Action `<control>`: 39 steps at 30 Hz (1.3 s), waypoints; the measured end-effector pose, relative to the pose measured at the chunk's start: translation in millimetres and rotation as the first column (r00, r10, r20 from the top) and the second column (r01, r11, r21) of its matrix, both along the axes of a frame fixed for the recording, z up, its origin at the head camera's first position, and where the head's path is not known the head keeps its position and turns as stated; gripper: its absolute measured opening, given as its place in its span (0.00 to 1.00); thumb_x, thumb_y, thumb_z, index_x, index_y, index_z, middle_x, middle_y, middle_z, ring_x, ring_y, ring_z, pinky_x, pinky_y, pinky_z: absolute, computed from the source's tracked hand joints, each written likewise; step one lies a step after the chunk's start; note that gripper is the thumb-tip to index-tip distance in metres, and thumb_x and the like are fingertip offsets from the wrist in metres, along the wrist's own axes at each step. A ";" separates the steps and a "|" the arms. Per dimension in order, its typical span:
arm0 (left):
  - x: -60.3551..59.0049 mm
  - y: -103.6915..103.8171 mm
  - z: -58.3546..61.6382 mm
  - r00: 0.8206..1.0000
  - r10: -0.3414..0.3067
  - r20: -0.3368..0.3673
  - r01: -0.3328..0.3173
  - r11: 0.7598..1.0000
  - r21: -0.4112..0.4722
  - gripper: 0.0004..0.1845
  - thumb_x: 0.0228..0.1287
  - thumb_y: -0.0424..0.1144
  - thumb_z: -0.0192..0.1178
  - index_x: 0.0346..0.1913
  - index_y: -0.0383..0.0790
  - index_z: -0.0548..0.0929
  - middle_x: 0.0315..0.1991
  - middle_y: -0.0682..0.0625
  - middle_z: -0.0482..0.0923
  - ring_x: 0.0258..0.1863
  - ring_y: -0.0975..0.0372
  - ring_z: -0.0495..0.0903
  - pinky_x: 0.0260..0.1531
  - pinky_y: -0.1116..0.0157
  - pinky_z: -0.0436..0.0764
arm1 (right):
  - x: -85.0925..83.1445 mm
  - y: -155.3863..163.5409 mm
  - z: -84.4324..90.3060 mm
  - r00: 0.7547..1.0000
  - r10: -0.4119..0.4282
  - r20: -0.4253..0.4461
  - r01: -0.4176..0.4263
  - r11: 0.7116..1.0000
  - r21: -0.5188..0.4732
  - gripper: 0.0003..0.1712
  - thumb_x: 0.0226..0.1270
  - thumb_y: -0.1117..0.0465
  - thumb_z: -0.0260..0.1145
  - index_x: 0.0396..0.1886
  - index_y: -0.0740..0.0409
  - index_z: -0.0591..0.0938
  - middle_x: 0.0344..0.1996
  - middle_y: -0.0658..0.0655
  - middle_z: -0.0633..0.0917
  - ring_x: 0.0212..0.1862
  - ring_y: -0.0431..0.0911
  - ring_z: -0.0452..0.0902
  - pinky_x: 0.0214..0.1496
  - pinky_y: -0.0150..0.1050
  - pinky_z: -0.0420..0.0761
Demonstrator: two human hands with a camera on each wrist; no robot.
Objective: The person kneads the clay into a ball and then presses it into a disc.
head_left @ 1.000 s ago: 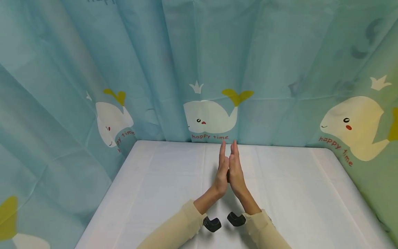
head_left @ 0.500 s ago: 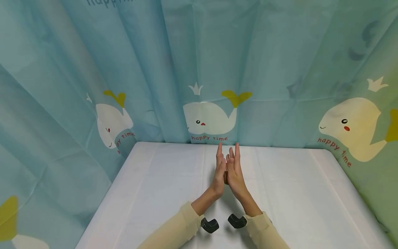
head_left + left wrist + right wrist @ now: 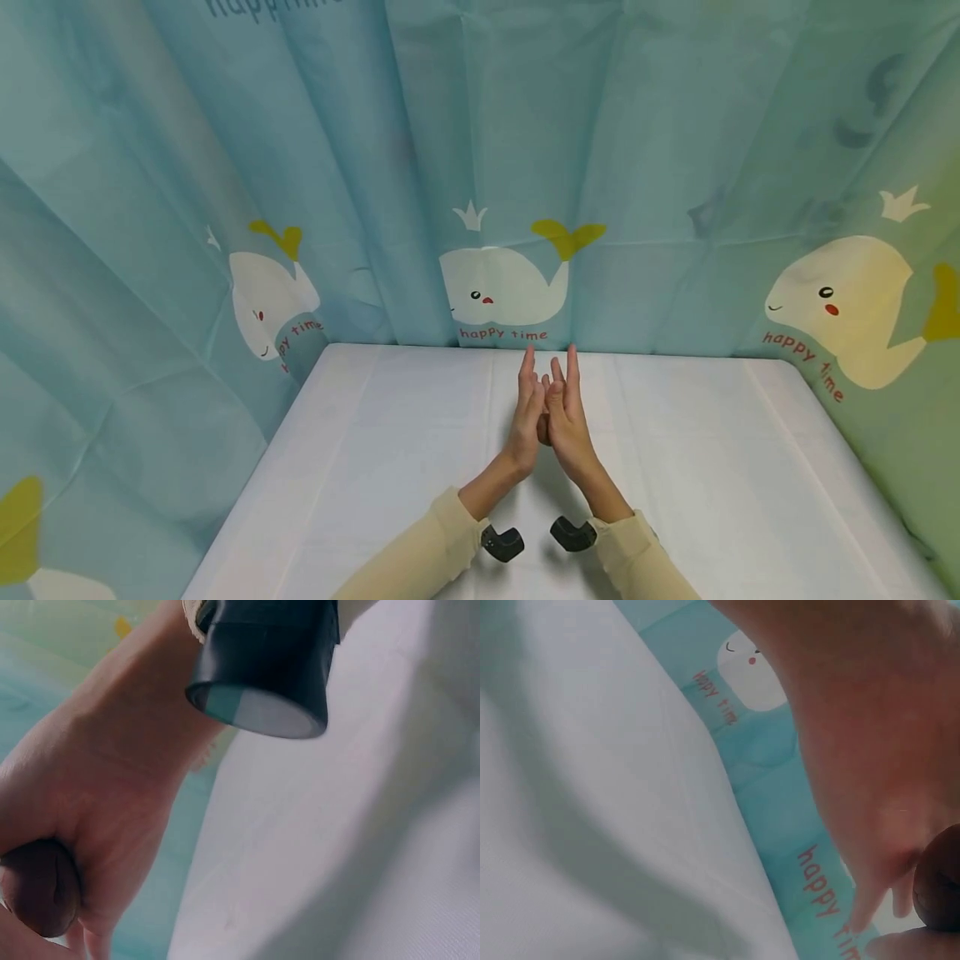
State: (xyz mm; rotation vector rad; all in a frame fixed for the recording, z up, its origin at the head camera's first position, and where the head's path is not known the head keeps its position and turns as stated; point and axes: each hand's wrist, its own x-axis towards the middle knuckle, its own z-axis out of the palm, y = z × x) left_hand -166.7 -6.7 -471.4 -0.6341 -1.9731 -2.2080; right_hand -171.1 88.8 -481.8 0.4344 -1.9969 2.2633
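Since a second ago your palms have slid against each other: the left hand (image 3: 527, 417) has eased back a little and the right hand (image 3: 566, 417) now shows a second fingertip between the two. Your hands stand upright over the middle of the white table (image 3: 375, 467), pressed palm to palm with fingers straight and pointing at the curtain (image 3: 480, 150). Between the palms sits a small brown object (image 3: 543, 428) (dark, rounded, mostly hidden from the head view). From your left wrist it shows as a brown lump (image 3: 39, 885) at the base of the palm; from your right wrist it peeks in as a dark round edge (image 3: 939, 881). Neither hand curls round it; flat palms pinch it from both sides. Black wrist cameras (image 3: 501, 542) hang below your cream sleeves (image 3: 420, 554).
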 end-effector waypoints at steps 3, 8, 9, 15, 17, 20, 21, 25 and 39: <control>0.4 -2.0 -0.2 1.000 0.022 -0.008 -0.022 0.999 -0.035 0.35 0.80 0.50 0.32 0.84 0.53 0.40 0.84 0.51 0.35 0.82 0.52 0.37 0.76 0.42 0.41 | -0.1 1.8 0.9 1.000 -0.002 0.007 0.002 1.000 0.028 0.36 0.88 0.51 0.39 0.83 0.27 0.33 0.83 0.54 0.44 0.81 0.55 0.49 0.76 0.41 0.59; 0.7 -16.4 -4.5 0.994 0.090 -0.060 -0.097 0.986 -0.139 0.34 0.81 0.47 0.36 0.84 0.49 0.44 0.84 0.50 0.40 0.82 0.54 0.40 0.75 0.39 0.43 | -1.3 7.5 1.0 0.999 -0.002 0.041 -0.001 0.998 0.070 0.38 0.88 0.53 0.42 0.82 0.23 0.34 0.83 0.51 0.42 0.80 0.55 0.49 0.45 0.25 0.74; 0.5 -20.9 -5.9 0.991 0.107 -0.074 -0.117 0.981 -0.156 0.33 0.81 0.46 0.37 0.84 0.48 0.45 0.84 0.50 0.41 0.82 0.54 0.41 0.75 0.39 0.44 | -1.6 9.2 0.8 0.999 -0.006 0.045 0.003 0.997 0.083 0.38 0.88 0.53 0.43 0.82 0.21 0.35 0.83 0.51 0.42 0.80 0.56 0.49 0.41 0.26 0.73; -6.2 -52.8 -14.3 0.968 0.210 -0.135 -0.238 0.939 -0.247 0.32 0.81 0.42 0.40 0.83 0.43 0.50 0.83 0.43 0.43 0.82 0.50 0.41 0.74 0.37 0.47 | -3.2 20.8 -1.4 0.999 -0.050 0.022 0.044 0.975 0.216 0.40 0.86 0.52 0.47 0.82 0.23 0.37 0.83 0.55 0.46 0.79 0.63 0.53 0.47 0.40 0.77; -7.7 -63.6 -15.8 0.961 0.236 -0.140 -0.267 0.924 -0.272 0.32 0.81 0.41 0.42 0.83 0.42 0.52 0.83 0.41 0.43 0.82 0.48 0.42 0.73 0.36 0.49 | -3.5 25.0 -1.5 0.999 -0.047 0.012 0.043 0.971 0.236 0.40 0.86 0.52 0.48 0.82 0.23 0.37 0.83 0.56 0.47 0.78 0.63 0.54 0.56 0.47 0.78; -9.1 -78.9 -19.0 0.952 0.266 -0.151 -0.301 0.902 -0.309 0.32 0.81 0.40 0.45 0.82 0.41 0.53 0.82 0.38 0.43 0.81 0.45 0.44 0.73 0.35 0.50 | -3.6 31.4 -2.1 0.999 -0.033 0.006 0.030 0.966 0.255 0.42 0.86 0.53 0.49 0.82 0.24 0.36 0.83 0.56 0.47 0.78 0.62 0.55 0.70 0.58 0.67; -9.6 -83.4 -20.5 0.949 0.275 -0.157 -0.312 0.893 -0.324 0.32 0.81 0.40 0.46 0.82 0.41 0.54 0.82 0.38 0.44 0.81 0.44 0.44 0.72 0.34 0.50 | -3.8 33.5 -2.5 1.000 -0.029 0.001 0.028 0.966 0.258 0.42 0.86 0.54 0.50 0.82 0.25 0.36 0.83 0.57 0.46 0.78 0.62 0.56 0.72 0.58 0.63; -10.1 -97.5 -23.7 0.941 0.292 -0.173 -0.336 0.870 -0.361 0.32 0.80 0.39 0.48 0.82 0.43 0.55 0.82 0.38 0.45 0.81 0.43 0.45 0.72 0.33 0.50 | -4.5 40.4 -3.4 1.000 -0.016 -0.003 0.016 0.964 0.266 0.44 0.86 0.57 0.50 0.82 0.25 0.35 0.83 0.56 0.45 0.78 0.61 0.56 0.74 0.59 0.60; -10.0 -114.2 -33.5 0.937 0.284 -0.203 -0.347 0.817 -0.460 0.30 0.75 0.43 0.58 0.75 0.38 0.69 0.76 0.33 0.60 0.76 0.39 0.58 0.69 0.34 0.58 | -3.4 47.2 -2.3 0.999 -0.033 -0.004 0.033 0.947 0.321 0.46 0.85 0.59 0.52 0.83 0.26 0.35 0.83 0.59 0.46 0.77 0.63 0.56 0.69 0.61 0.67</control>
